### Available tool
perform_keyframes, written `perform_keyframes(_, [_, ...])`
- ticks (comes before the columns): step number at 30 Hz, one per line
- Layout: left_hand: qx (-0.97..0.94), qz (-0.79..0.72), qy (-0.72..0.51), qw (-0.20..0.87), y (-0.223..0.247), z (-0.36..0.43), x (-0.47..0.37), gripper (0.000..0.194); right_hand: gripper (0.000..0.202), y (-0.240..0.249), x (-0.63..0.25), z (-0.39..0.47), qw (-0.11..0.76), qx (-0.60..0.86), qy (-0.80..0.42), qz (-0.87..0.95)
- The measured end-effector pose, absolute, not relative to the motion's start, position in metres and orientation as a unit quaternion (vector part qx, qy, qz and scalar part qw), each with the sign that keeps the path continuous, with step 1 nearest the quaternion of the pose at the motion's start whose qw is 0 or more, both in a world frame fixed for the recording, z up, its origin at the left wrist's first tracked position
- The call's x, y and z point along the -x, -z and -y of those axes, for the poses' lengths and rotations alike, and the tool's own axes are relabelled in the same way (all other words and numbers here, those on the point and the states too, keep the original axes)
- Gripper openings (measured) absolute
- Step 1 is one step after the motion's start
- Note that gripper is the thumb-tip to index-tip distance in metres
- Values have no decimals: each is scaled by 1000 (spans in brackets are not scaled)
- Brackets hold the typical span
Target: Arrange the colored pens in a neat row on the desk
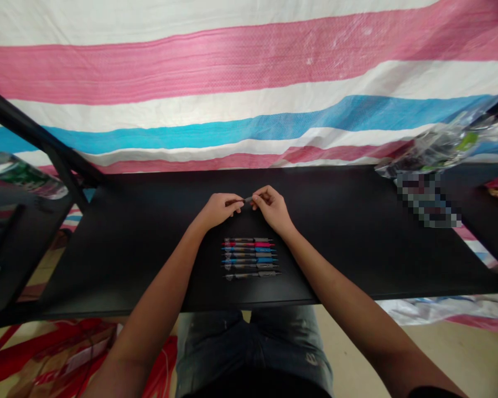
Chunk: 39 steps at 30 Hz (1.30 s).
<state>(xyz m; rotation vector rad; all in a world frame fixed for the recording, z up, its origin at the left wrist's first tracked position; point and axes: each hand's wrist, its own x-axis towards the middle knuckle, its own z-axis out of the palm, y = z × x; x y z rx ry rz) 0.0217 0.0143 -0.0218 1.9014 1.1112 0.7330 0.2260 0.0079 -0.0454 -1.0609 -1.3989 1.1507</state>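
Above the middle of the black table point(149, 243), my left hand point(222, 209) and my right hand point(271, 207) meet at a small dark grey pen part point(248, 199). The fingertips of both hands pinch it from either end, and much of it is hidden by the fingers. Closer to me, between my forearms, several pens point(249, 250) lie side by side in a column, with grey, red and blue grips pointing right. One grey pen point(253, 275) lies nearest the table's front edge, slightly apart from the others.
A clear plastic bag point(435, 145) sits at the back right, beside a pixelated object point(427, 202). Black metal frame bars point(62, 166) rise at the left. A striped sheet point(232, 61) hangs behind the table. Red bags point(78, 354) lie below, at the lower left.
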Motion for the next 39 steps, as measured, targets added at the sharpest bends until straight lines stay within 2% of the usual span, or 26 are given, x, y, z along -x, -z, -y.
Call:
perform_keyframes(3, [-748,-436,-267,423,22,-16,-18,34,31,45,-223,-8,495,417,-450,616])
perform_keyframes(8, [-757,-438,-296,385,24,-13,-20,25,40,42,-221,-8,515,422,-448,597])
perform_keyframes(14, [-789,-428,-314,311,23,-11,-22,21,44,39,-231,-4,417,486,-419,644])
perform_keyframes(19, [-769,-456,-306,327,26,-13,-20,23,19,45,-230,-7,466,426,-438,640])
perform_keyframes(23, [-793,-439,-298,298,25,-11,-20,22,25,43,-228,-7,483,412,-454,625])
perform_keyframes(29, [-822,-419,-281,266,22,-9,-21,21,29,38,-233,-3,396,455,-438,666])
perform_keyframes(32, [-811,-433,-273,284,24,-10,-20,27,17,39,-233,-4,435,434,-431,661])
perform_keyframes(39, [-804,-433,-284,294,22,-8,-22,25,17,42,-226,-6,511,392,-471,603])
